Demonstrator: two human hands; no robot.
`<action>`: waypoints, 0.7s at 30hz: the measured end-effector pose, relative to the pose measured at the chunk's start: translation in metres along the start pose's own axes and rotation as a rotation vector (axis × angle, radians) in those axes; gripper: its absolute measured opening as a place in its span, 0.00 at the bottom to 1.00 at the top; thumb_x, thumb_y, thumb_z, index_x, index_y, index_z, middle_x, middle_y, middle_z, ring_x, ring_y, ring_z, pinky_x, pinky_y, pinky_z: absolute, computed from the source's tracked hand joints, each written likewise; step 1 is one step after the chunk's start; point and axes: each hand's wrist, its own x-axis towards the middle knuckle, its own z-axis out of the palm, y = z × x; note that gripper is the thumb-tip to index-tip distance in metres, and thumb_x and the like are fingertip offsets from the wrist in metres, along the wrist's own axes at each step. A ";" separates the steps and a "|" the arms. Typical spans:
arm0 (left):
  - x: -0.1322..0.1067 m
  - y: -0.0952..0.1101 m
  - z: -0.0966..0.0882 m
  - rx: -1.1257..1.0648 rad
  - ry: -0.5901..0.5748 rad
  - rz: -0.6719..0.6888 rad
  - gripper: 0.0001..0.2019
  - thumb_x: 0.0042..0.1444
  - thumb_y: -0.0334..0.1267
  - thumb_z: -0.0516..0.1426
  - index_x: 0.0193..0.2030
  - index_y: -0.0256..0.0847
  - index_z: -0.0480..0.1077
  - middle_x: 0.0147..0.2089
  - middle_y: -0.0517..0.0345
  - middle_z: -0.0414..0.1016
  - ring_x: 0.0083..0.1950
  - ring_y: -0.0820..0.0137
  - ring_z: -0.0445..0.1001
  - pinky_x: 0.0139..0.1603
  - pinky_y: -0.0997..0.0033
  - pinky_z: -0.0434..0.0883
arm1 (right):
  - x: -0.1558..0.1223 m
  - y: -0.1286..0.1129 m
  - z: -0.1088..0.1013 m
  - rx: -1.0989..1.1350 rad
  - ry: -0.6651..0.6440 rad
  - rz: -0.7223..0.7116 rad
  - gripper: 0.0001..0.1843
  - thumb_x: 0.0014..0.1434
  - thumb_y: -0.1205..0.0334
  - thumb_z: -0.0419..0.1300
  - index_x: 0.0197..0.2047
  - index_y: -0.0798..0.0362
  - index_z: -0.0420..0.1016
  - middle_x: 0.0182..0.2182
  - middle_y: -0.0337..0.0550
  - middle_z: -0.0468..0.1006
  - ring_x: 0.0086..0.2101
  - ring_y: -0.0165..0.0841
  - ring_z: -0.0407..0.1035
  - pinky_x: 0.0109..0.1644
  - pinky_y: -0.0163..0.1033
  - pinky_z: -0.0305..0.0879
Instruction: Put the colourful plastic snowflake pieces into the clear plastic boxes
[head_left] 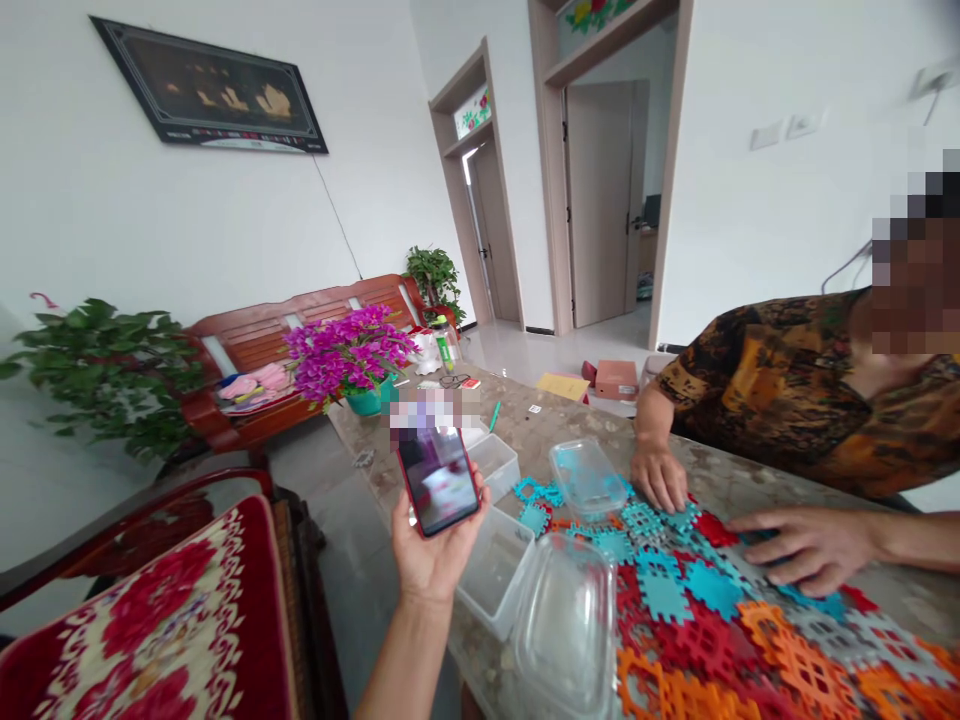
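Phone (438, 478), upright, clasped in left grip (433, 548)

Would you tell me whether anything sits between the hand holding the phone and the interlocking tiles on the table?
Yes: the left hand grips the phone, and two clear plastic containers lie between it and the tiles.

The person's left hand (431, 545) was raised upright on a bare forearm that rose from the bottom edge, palm toward the camera, its fingers curled closed around a phone (437, 479). The right hand was out of sight.
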 end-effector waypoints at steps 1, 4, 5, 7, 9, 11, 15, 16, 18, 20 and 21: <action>-0.001 0.001 0.002 -0.008 0.006 -0.009 0.25 0.51 0.48 0.57 0.52 0.34 0.70 0.50 0.34 0.74 0.54 0.51 0.71 0.56 0.47 0.65 | 0.006 -0.005 0.005 0.026 0.135 0.041 0.13 0.47 0.53 0.64 0.39 0.29 0.78 0.32 0.22 0.81 0.36 0.37 0.77 0.37 0.38 0.76; -0.004 0.005 0.004 -0.020 0.015 -0.029 0.26 0.52 0.47 0.56 0.51 0.29 0.69 0.49 0.32 0.74 0.54 0.52 0.71 0.57 0.48 0.64 | 0.023 -0.018 0.022 0.071 0.427 0.147 0.06 0.44 0.44 0.62 0.28 0.28 0.77 0.19 0.21 0.77 0.27 0.30 0.72 0.25 0.34 0.70; -0.004 0.007 0.005 -0.022 0.014 -0.033 0.26 0.51 0.47 0.56 0.52 0.29 0.69 0.50 0.32 0.74 0.54 0.51 0.71 0.56 0.48 0.65 | 0.026 -0.021 0.026 0.082 0.480 0.171 0.07 0.43 0.42 0.61 0.27 0.29 0.76 0.18 0.22 0.76 0.27 0.29 0.71 0.25 0.34 0.69; -0.005 0.011 0.005 -0.028 0.016 -0.045 0.25 0.52 0.47 0.56 0.51 0.30 0.69 0.50 0.33 0.74 0.54 0.51 0.70 0.56 0.48 0.65 | 0.029 -0.024 0.029 0.092 0.532 0.198 0.09 0.41 0.40 0.61 0.25 0.31 0.76 0.18 0.21 0.76 0.29 0.28 0.70 0.26 0.33 0.68; -0.006 0.014 0.006 -0.035 0.025 -0.063 0.24 0.52 0.48 0.56 0.51 0.33 0.70 0.50 0.35 0.75 0.53 0.52 0.71 0.55 0.49 0.66 | 0.025 -0.022 0.024 0.095 0.515 0.199 0.09 0.40 0.41 0.65 0.24 0.32 0.77 0.21 0.21 0.78 0.32 0.28 0.73 0.29 0.33 0.69; -0.006 0.017 0.006 -0.040 0.035 -0.074 0.24 0.52 0.49 0.55 0.51 0.35 0.70 0.49 0.37 0.75 0.53 0.53 0.71 0.54 0.50 0.66 | 0.014 -0.013 0.014 0.037 0.265 0.140 0.11 0.41 0.49 0.68 0.32 0.33 0.79 0.30 0.23 0.81 0.36 0.33 0.76 0.36 0.35 0.73; -0.007 0.019 0.006 -0.041 0.049 -0.064 0.23 0.52 0.49 0.55 0.49 0.34 0.71 0.49 0.35 0.75 0.53 0.53 0.71 0.54 0.50 0.66 | -0.014 0.009 0.001 -0.113 -0.217 0.069 0.26 0.43 0.67 0.67 0.48 0.39 0.75 0.47 0.33 0.76 0.46 0.48 0.70 0.49 0.48 0.69; -0.007 0.018 0.006 -0.040 0.051 -0.060 0.23 0.52 0.49 0.55 0.48 0.33 0.71 0.49 0.34 0.75 0.53 0.53 0.71 0.54 0.50 0.66 | -0.020 0.013 0.001 -0.095 -0.182 0.099 0.27 0.42 0.68 0.67 0.47 0.39 0.76 0.47 0.32 0.76 0.46 0.49 0.70 0.48 0.48 0.69; -0.008 0.018 0.005 -0.036 0.051 -0.054 0.22 0.52 0.49 0.55 0.48 0.33 0.72 0.49 0.34 0.75 0.54 0.53 0.71 0.55 0.50 0.66 | -0.029 0.018 0.005 -0.054 -0.128 0.154 0.25 0.42 0.67 0.67 0.45 0.38 0.77 0.46 0.32 0.77 0.45 0.49 0.70 0.47 0.46 0.69; -0.008 0.017 0.005 -0.033 0.049 -0.052 0.22 0.52 0.49 0.55 0.47 0.33 0.72 0.49 0.34 0.74 0.54 0.53 0.70 0.55 0.51 0.66 | -0.036 0.020 0.009 -0.093 -0.112 0.180 0.24 0.44 0.68 0.64 0.46 0.39 0.77 0.46 0.33 0.77 0.46 0.49 0.68 0.47 0.47 0.67; -0.008 0.017 0.005 -0.032 0.048 -0.052 0.22 0.52 0.49 0.55 0.46 0.34 0.72 0.50 0.34 0.74 0.54 0.53 0.70 0.55 0.51 0.66 | -0.039 0.021 0.010 -0.132 -0.126 0.179 0.25 0.44 0.69 0.63 0.47 0.40 0.76 0.47 0.34 0.76 0.47 0.50 0.67 0.48 0.49 0.66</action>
